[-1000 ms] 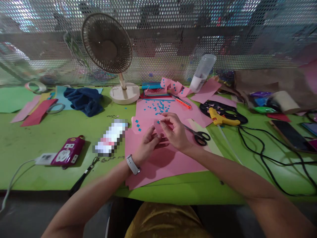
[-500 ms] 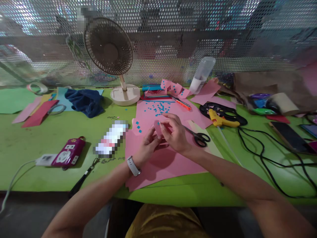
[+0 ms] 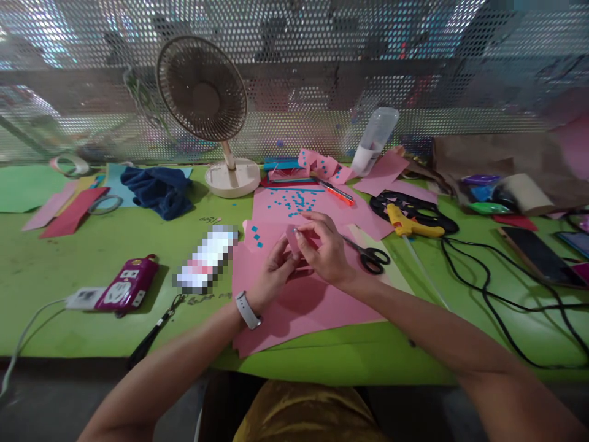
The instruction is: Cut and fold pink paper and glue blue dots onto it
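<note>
My left hand [image 3: 278,270] is closed on a small piece of pink paper [image 3: 291,238], held up over the stacked pink sheets [image 3: 285,328]. Thumb and forefinger of my right hand [image 3: 326,248] pinch at the same piece, where a tiny blue paper bit [image 3: 295,231] shows at the fingertips. Three larger blue squares [image 3: 256,237] lie left of my hands. Beyond them, many tiny blue bits [image 3: 299,201] are scattered on another pink sheet [image 3: 271,212]. Black-handled scissors [image 3: 373,258] lie just right of my right wrist, blades partly hidden.
A yellow glue gun [image 3: 414,224] with a black cable lies at right, near a dark phone [image 3: 543,255]. A box cutter [image 3: 338,193], a tilted plastic bottle [image 3: 375,141] and a fan [image 3: 232,178] stand or lie behind. At left are a lit phone [image 3: 207,258] and a purple power bank [image 3: 129,282].
Both hands stay almost in place. The blue bit at my right fingertips is more covered now, and the pink piece has tilted slightly.
</note>
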Tool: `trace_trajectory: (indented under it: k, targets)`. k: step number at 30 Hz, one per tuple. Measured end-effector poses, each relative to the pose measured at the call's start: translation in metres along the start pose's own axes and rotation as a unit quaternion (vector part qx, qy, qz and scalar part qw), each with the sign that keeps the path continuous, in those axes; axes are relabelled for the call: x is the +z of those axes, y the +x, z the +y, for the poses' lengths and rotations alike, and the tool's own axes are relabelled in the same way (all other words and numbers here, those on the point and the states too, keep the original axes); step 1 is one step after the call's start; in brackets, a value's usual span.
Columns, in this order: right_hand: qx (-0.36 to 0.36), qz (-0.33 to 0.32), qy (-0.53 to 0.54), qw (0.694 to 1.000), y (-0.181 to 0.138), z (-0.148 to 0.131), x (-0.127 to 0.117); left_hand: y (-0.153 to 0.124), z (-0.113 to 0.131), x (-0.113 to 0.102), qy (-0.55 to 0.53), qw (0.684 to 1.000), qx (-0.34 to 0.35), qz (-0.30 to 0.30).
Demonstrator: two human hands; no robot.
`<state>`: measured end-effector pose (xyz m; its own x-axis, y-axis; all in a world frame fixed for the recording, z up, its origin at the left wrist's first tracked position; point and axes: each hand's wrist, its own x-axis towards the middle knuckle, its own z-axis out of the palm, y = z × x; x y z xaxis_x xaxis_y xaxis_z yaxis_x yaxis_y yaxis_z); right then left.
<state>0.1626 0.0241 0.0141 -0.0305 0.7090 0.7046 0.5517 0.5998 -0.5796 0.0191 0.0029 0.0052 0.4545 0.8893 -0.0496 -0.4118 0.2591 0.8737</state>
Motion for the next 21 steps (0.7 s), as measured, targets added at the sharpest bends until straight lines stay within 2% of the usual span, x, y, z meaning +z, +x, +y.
trace_trajectory:
  k: [4, 8, 11, 15, 21]
  targets:
    - [0.016, 0.007, 0.010, 1.000, 0.001, -0.005, -0.001, 0.000, -0.001, 0.000, 0.015, 1.000, 0.017, -0.010]
    - [0.046, 0.010, 0.064, 0.997, 0.003, -0.009, -0.001, 0.001, -0.003, -0.001, 0.027, 0.999, 0.039, -0.014]
    - [0.110, -0.003, 0.132, 0.985, 0.005, -0.010, -0.002, 0.001, -0.005, -0.003, 0.030, 0.999, 0.039, -0.006]
    - [0.211, -0.023, 0.213, 0.954, 0.008, -0.011, -0.003, 0.002, -0.006, -0.006, 0.027, 0.999, 0.036, 0.001]
    - [0.219, -0.012, 0.210, 0.953, 0.010, -0.014, -0.005, 0.002, -0.005, -0.004, 0.023, 0.999, 0.037, -0.010]
